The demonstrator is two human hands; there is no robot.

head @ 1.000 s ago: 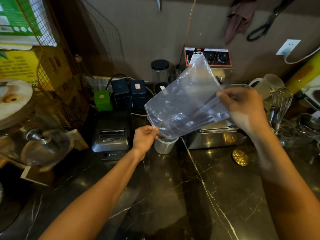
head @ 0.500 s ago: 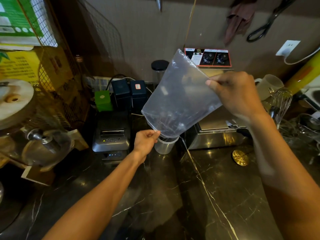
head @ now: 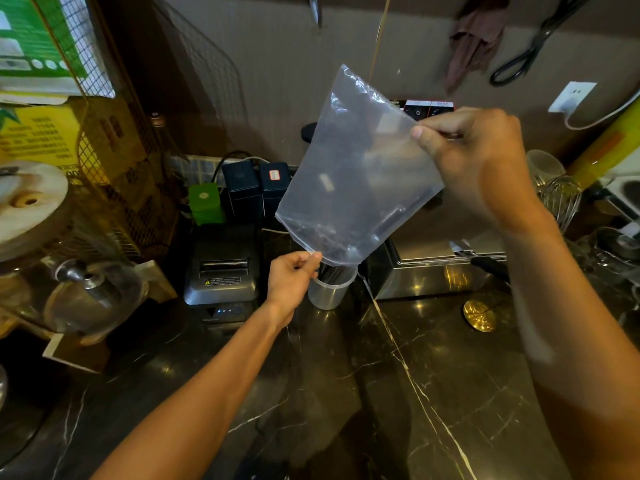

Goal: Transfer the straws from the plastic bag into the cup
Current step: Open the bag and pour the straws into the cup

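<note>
**Tipping the bag over the cup**

Holding the clear plastic bag (head: 356,174) up over the dark marble counter (head: 433,393), the person has it tilted, with its low end right at the mouth of the cup (head: 330,287). The right hand (head: 474,157) is up high, thumb and fingers pinched shut on the bag's upper edge. The left hand (head: 291,278) is down beside the cup, fingertips closed on the bag's bottom corner, just touching the rim area.

Dark straws (head: 329,271) stand inside the cup, their tops meeting the bag's lower edge; a few dark shapes show through the plastic near that end, though I cannot tell whether they are straws still in the bag.

The cup stands on the counter between a grey receipt printer (head: 221,268) on its left and a shiny steel box (head: 433,268) on its right. A wire whisk (head: 561,199) stands further right, and a gold disc (head: 479,315) lies on the counter before the steel box.
</note>
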